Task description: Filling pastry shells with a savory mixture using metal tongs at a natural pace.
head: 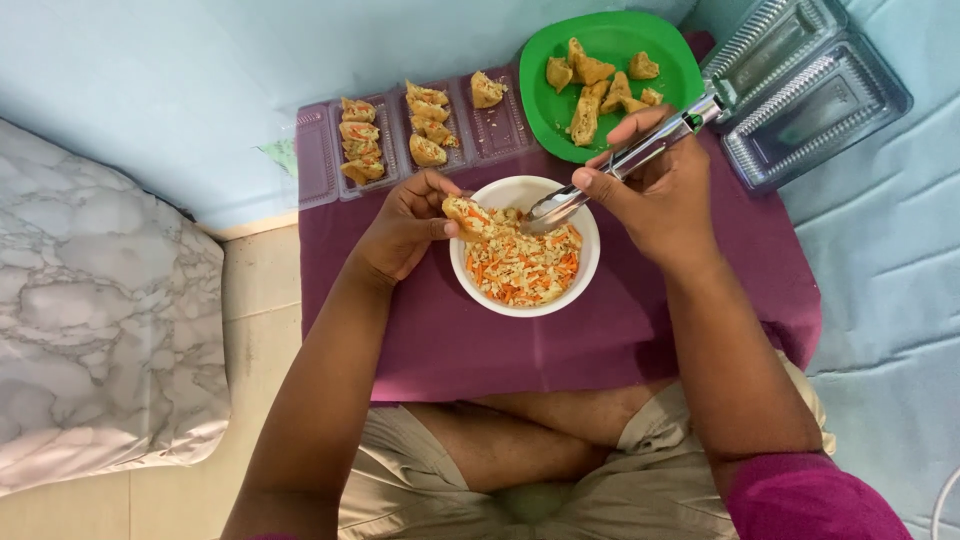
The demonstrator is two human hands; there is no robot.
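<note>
Left hand (405,225) pinches golden fried pastry pocket (466,212) over round white bowl (590,262) of shredded carrot-cabbage filling | right hand (660,190) grips metal spoon (600,175), tip in bowl | beyond left: clear tray (318,160) of stuffed pockets | beyond right: green plate (680,60), unfilled pockets.

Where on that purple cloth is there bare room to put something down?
Bare purple cloth lies between the white bowl and the lap, and right of the right hand. Crowded: the far edge with the filled tray, green plate and clear lids.

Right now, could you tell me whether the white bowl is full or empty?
Nearly full: the white bowl holds shredded carrot and cabbage filling close to its rim.
</note>
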